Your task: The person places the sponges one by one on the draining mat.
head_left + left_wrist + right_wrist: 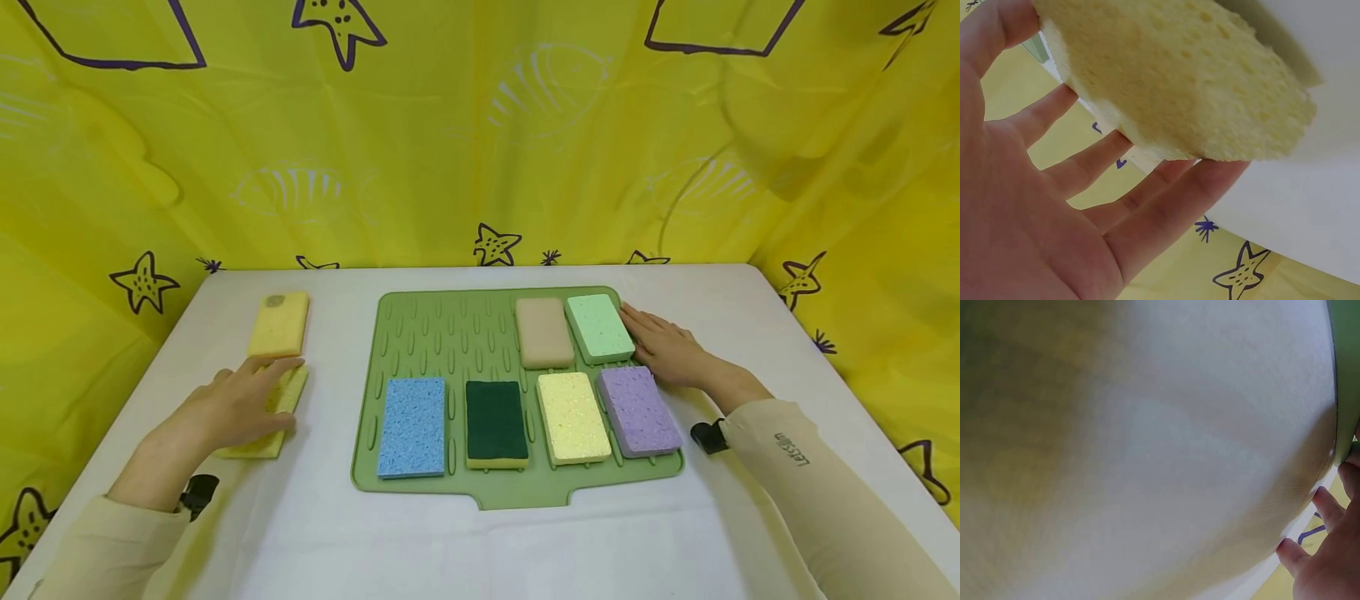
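Note:
On the left side of the table, my left hand (236,404) spans a thin yellow sponge (258,446), gripping it between thumb and fingers. In the left wrist view, fingertips press along the edge of this porous sponge (1179,81). Just beyond it lies another yellow sponge (277,325) with a round greyish mark. My right hand (667,346) lies with fingers extended at the right edge of the green mat (435,333), beside the mint green sponge (600,329) and the purple sponge (639,412). The right wrist view shows only part of this hand (1329,556) near the mat's edge.
Also on the mat are a beige sponge (544,333), a blue sponge (412,427), a dark green-topped sponge (497,423) and a pale yellow sponge (573,418). A yellow patterned curtain (420,142) hangs behind and beside the white table (525,550).

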The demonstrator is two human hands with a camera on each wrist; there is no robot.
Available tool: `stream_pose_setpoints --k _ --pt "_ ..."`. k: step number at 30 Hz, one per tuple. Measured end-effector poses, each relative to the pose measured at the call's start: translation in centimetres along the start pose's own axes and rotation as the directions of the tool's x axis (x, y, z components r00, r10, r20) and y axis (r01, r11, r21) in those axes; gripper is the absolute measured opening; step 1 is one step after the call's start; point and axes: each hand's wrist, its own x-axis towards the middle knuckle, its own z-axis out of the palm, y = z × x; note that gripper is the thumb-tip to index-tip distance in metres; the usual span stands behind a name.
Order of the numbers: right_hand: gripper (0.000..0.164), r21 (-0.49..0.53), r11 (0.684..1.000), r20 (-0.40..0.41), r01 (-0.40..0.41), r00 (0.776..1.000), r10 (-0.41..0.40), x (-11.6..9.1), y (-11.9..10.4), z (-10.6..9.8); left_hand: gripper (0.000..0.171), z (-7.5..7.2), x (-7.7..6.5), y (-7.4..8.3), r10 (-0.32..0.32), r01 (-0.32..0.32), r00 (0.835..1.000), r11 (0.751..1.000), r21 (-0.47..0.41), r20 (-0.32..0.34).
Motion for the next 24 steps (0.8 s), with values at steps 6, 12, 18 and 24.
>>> stream_pose_setpoints --k 6,12,18,24 --pt "0.057 0.012 1.000 0.002 -0.007 1.000 0.007 0.0 0.0 0.0 0.074 -0.3 0.3 0.6 0.009 -0.009 1.000 1.000 0.003 -0.006" --pt "0.057 0.018 1.000 0.008 -0.011 1.000 0.011 0.0 -0.1 0.0 0.075 -0.5 0.6 1.2 0.027 -0.027 0.999 1.000 0.006 -0.019" --pt "0.057 0.021 1.000 0.006 -0.005 1.000 0.005 -0.1 -0.1 -0.1 0.074 -0.7 1.0 1.8 0.032 -0.031 0.999 0.999 0.014 -0.037" --pt "0.057 0.022 1.000 0.009 -0.008 1.000 0.007 -0.1 -0.1 -0.1 0.072 -1.0 1.6 2.7 0.048 -0.047 0.997 0.999 0.017 -0.062"
